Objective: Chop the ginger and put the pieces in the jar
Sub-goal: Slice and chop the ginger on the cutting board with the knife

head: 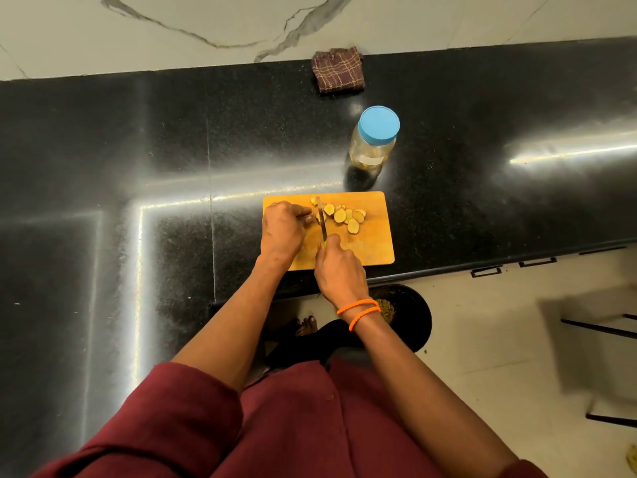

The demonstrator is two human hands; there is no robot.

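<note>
Two hands work over a wooden cutting board (372, 243) that lies at the near edge of the black tabletop (103, 167). The left hand (283, 229) has its fingers curled down onto the uncut end of the ginger (313, 215), pinning it to the far left part of the board. The right hand (336, 267) grips the green handle of a small knife (322, 220), whose blade points away from the person and stands just right of the left fingertips, against the ginger. Several cut slices (344, 215), pale yellow with brown rims, lie flat in a loose cluster right of the blade, toward the board's far edge; some touch one another. Orange bands (360, 310) circle the right wrist.

Beyond the board's far edge, and apart from it, stands the jar (374, 143), upright, of clear plastic with its blue lid on. Whether anything is inside I cannot tell. Farther back, at the far edge of the tabletop against the marbled wall, sits a folded brown checked cloth (338, 73).

Down on the floor, below the tabletop's near edge, a dark round bin (412, 315) holds some scraps. The person wears maroon sleeves (179, 419).
</note>
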